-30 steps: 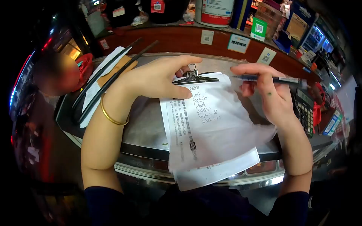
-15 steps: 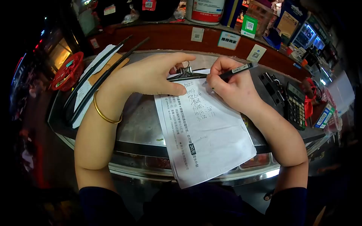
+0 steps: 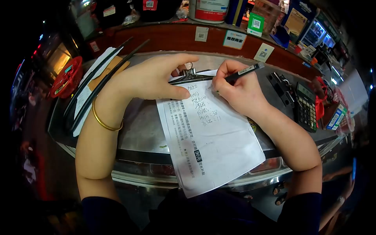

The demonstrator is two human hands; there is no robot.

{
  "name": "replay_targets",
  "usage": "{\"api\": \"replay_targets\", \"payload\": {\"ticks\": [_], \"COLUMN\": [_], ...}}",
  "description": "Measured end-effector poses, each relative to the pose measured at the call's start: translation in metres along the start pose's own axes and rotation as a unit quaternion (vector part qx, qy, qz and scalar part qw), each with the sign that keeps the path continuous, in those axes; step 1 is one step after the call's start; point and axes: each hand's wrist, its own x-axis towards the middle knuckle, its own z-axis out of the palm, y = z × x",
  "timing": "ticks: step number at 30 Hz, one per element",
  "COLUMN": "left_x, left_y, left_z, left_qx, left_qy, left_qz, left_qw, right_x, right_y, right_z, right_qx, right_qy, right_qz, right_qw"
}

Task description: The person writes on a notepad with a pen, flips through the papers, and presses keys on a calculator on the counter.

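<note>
My right hand (image 3: 239, 87) grips a black pen (image 3: 246, 71), its tip end hidden by my fingers at the upper part of a white sheet of paper (image 3: 219, 152). The sheet carries printed text and several handwritten lines, and its lower part hangs past the counter's front edge. A metal clip (image 3: 190, 75) holds the paper's top edge. My left hand (image 3: 162, 76) lies beside the clip with thumb and fingers apart, the thumb resting on the paper near the writing. A gold bangle (image 3: 102, 116) circles my left wrist.
Left on the counter (image 3: 137, 133) lie long black tongs (image 3: 100, 84) over papers, near a red basket (image 3: 70, 78). At right are a calculator (image 3: 305, 105) and a black object (image 3: 282, 89). Behind stand QR-code signs (image 3: 255, 24) and a bucket (image 3: 208, 9). Part of another person's arm (image 3: 340, 196) shows lower right.
The view has shifted slightly. My left hand stays at the clip and my right hand still holds the pen at the paper's top. Another person's arm has come into view at lower right.
</note>
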Motion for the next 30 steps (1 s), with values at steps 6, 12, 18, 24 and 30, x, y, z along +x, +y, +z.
{"api": "replay_targets", "payload": {"ticks": [6, 12, 18, 24, 30], "left_x": [-0.001, -0.002, -0.002, 0.0, -0.001], "left_y": [0.004, 0.006, 0.004, 0.001, 0.003], "left_z": [0.0, 0.0, 0.0, 0.002, 0.0], "left_qx": [0.0, 0.016, 0.011, 0.0, 0.003], "left_qy": [0.006, 0.003, 0.008, 0.003, -0.005], "left_qz": [-0.004, -0.01, -0.012, -0.019, -0.017], "left_qw": [1.0, 1.0, 1.0, 1.0, 1.0], "right_x": [0.0, -0.001, -0.008, -0.007, -0.008], "right_y": [0.001, -0.001, -0.005, -0.003, -0.002], "right_z": [-0.002, -0.003, -0.007, -0.006, -0.004], "right_qx": [0.006, -0.004, 0.046, 0.004, 0.008], "right_qy": [-0.003, 0.005, -0.003, -0.019, -0.009], "right_qz": [0.011, 0.028, 0.003, 0.0, -0.001], "right_qw": [1.0, 1.0, 0.999, 1.0, 1.0]}}
